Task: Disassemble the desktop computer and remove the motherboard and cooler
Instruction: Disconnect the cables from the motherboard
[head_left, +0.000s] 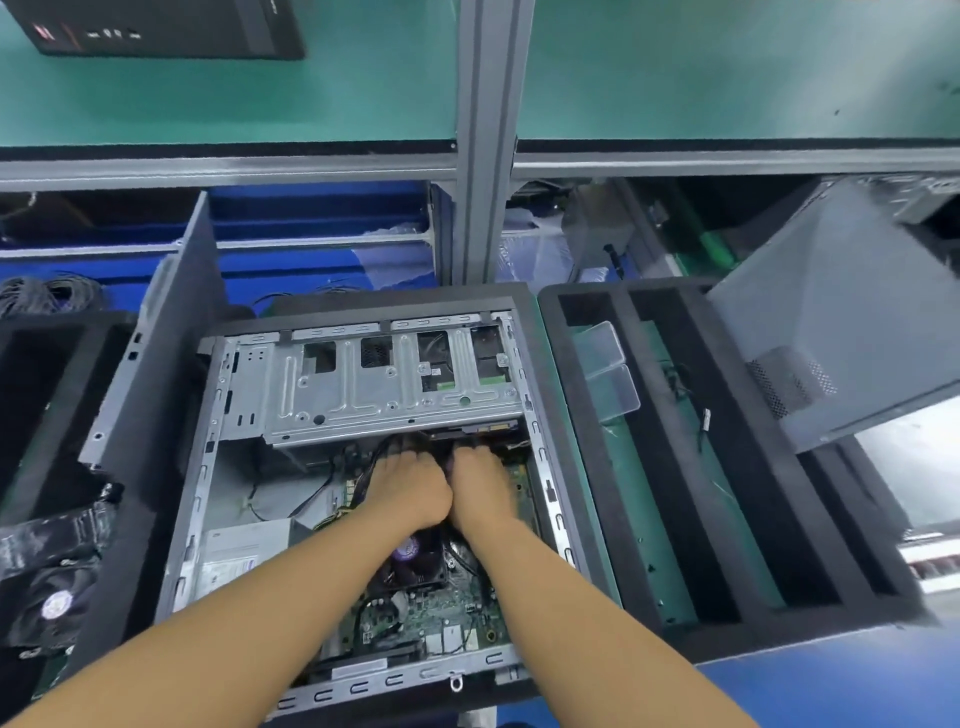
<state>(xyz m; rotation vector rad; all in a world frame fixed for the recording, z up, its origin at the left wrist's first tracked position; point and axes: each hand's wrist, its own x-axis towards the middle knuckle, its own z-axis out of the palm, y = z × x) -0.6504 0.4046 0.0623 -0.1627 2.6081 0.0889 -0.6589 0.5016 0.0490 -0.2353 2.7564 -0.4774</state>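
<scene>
An open desktop case (202, 467) lies on its side in front of me. Its green motherboard (441, 608) fills the lower right of the case, with the black cooler fan (415, 558) partly hidden under my forearms. My left hand (410, 486) and my right hand (480, 480) are side by side, reaching under the edge of the silver drive cage (384, 384) among black cables (363, 457). Their fingertips are hidden there, so what they hold cannot be made out.
The removed side panel (156, 374) leans at the case's left. A black foam tray (727, 467) with long slots and clear plastic boxes (605, 371) sits to the right. A grey case (841, 312) stands tilted at far right. A loose fan (57, 603) lies at left.
</scene>
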